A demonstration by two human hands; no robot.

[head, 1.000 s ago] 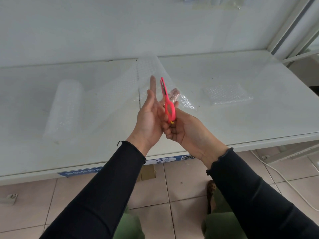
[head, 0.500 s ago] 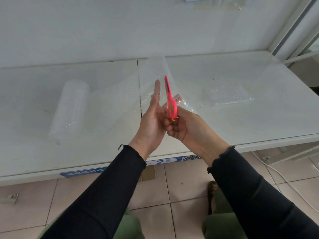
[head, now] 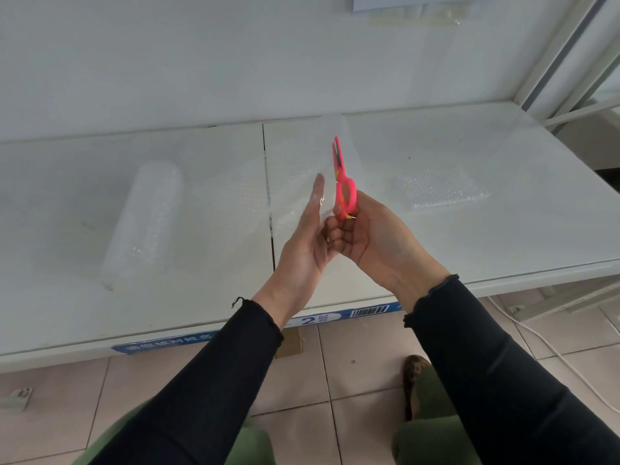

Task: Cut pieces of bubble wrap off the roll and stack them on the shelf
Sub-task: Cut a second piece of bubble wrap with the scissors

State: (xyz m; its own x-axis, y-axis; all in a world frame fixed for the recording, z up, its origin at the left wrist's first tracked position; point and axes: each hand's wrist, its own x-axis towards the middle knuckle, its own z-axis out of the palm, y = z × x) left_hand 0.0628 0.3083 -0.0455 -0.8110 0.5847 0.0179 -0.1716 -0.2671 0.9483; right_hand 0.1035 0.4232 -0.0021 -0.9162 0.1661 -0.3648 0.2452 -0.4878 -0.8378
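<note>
Partly unrolled, the bubble wrap roll [head: 144, 223] lies on the left half of a white shelf [head: 503, 250], its axis running from the front edge toward the back wall. A loose sheet [head: 235, 199] of the clear wrap runs off it to the right, crosses the seam in the middle of the shelf and rises to a person's two hands, raised above the front edge near the centre.

The left hand [head: 302, 250] stands edge-on with its fingers [head: 317, 193] stretched straight and pointing up toward the back. The film glints against them. The thumb is hidden, so whether it pinches the sheet cannot be told.

The right hand [head: 372, 239], touching the left at the knuckles, has its fingers curled round the handles of pink scissors [head: 345, 191]. The blades point up and away, almost closed, with only a slit between the tips, just beside the left fingertips.

A stack of cut pieces [head: 439, 187] lies flat on the right half of the shelf, well apart from the roll. Along the front edge runs a blue label strip [head: 322, 318] bearing a numeral 2 and a barcode.

Both arms wear black sleeves [head: 486, 364]. Below the shelf are a tiled floor [head: 362, 364], green trousers [head: 432, 441] and a white cable [head: 553, 350] trailing at the right.
</note>
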